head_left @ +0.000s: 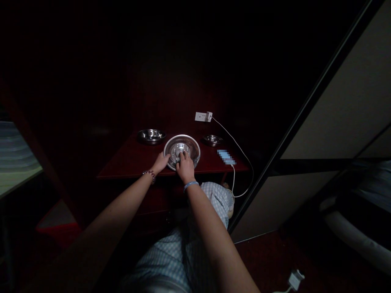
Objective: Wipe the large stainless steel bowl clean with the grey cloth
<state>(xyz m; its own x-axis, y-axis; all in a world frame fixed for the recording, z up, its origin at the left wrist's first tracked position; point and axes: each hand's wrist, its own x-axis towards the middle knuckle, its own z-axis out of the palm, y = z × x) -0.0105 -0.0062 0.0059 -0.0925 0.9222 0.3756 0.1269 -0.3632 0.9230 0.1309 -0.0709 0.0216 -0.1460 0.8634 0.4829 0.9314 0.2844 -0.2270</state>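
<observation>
A shiny metal bowl (182, 140) is tilted up over the front of a dark red desk (122, 165), its inside facing me. My left hand (161, 162) grips its left rim, thumb on the inside and the other fingers hidden behind. My right hand (185, 166) reaches into the bowl, fingers bent against the inner bottom; whether something small lies under the fingertips I cannot make out. Behind and to the left stands a wider metal bowl (151, 136). A smaller metal bowl (213, 140) sits behind to the right.
A phone (226, 157) with a blurred screen lies at the desk's right, its white cable (241, 148) running to a charger in the wall socket (201, 116). A sliding door frame (301, 103) slants along the right. On the floor lies a white plug (295, 280).
</observation>
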